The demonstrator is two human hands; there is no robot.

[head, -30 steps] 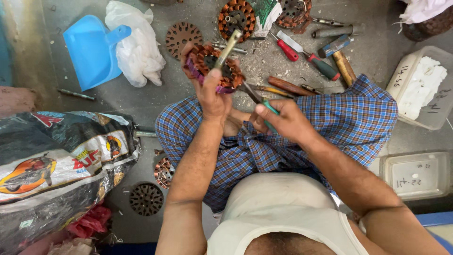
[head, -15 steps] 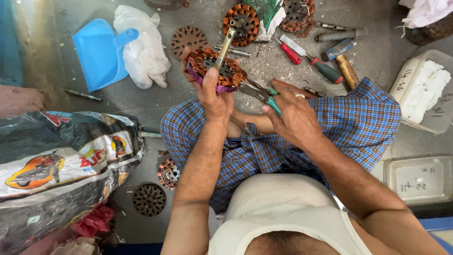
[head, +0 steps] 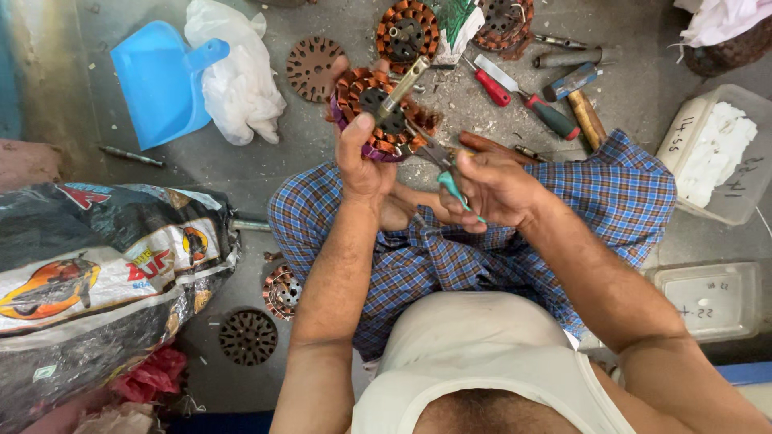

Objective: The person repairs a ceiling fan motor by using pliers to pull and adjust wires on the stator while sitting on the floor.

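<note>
Head view: left hand (head: 363, 165) clenched on copper-wound stator (head: 374, 112), right hand (head: 490, 189) grasping pliers (head: 438, 161) just beside; pliers may slip, nicking windings or thumb.

I see my right hand (head: 494, 189) has moved closer to the left hand (head: 363, 165), bringing the green-handled pliers (head: 438, 165) up until their tips meet the round copper-wound motor stator (head: 376, 114).

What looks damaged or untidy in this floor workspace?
The wound stator in the left hand has frayed copper coils, worked by pliers in the right hand. Copper scraps litter the floor beside scattered tools.
</note>
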